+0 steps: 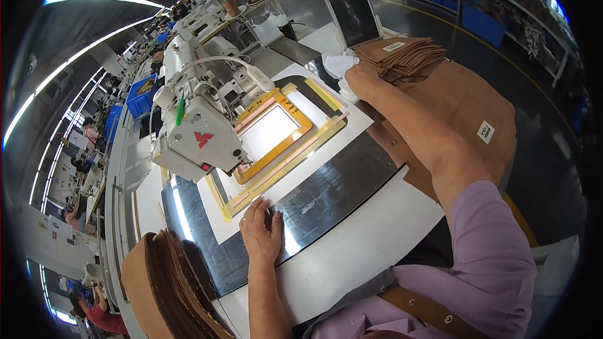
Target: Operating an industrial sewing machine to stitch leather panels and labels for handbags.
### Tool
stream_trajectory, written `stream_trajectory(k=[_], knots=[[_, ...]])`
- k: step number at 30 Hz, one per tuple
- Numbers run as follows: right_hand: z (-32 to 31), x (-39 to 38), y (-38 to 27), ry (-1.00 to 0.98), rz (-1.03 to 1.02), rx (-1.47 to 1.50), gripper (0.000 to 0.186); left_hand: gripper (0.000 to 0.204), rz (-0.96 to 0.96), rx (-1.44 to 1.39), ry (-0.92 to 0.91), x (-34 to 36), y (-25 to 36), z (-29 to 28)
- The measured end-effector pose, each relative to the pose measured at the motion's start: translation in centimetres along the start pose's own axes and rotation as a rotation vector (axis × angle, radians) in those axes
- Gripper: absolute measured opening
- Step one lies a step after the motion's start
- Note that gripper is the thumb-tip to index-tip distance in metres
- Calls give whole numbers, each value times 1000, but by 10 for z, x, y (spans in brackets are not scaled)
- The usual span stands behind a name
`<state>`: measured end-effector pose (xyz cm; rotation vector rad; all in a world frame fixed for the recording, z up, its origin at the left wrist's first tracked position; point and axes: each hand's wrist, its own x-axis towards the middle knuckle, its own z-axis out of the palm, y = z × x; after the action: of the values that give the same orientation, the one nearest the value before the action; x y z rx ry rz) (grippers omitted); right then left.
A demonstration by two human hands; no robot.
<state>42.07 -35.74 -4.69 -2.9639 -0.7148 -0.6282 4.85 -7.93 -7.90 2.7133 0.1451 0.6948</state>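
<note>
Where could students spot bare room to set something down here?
Bare: the white tabletop between the dark plate and lilac shirt; the plate right of the left hand. Crowded: around the sewing machine, the lower-left brown stack and upper-right brown stack.

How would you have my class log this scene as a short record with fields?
Left hand: resting, fingers loosely extended, near the edge of a flat white sheet
Right hand: at a crumpled white cloth; its grip is unclear
Machine: white metal sewing machine
Beside its needle end: orange rectangular frame
Far right: fanned stack of flat brown pieces
Lower left: curved brown stacked pieces
</note>
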Motion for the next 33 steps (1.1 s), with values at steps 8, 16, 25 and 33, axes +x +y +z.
stream_trajectory(k=[8,16,25,33], knots=[[-11,7,3,-115,10,43,19,35,-10,-2,-15,2,0,-1],[7,13,10,-50,57,94,19,35,-12,-2,-9,3,-1,-2],[-1,-19,13,198,61,626,11,32,10,-7,7,1,2,-3],[-52,-89,-122,36,-368,972,13,38,-356,-569,-25,36,25,16]])
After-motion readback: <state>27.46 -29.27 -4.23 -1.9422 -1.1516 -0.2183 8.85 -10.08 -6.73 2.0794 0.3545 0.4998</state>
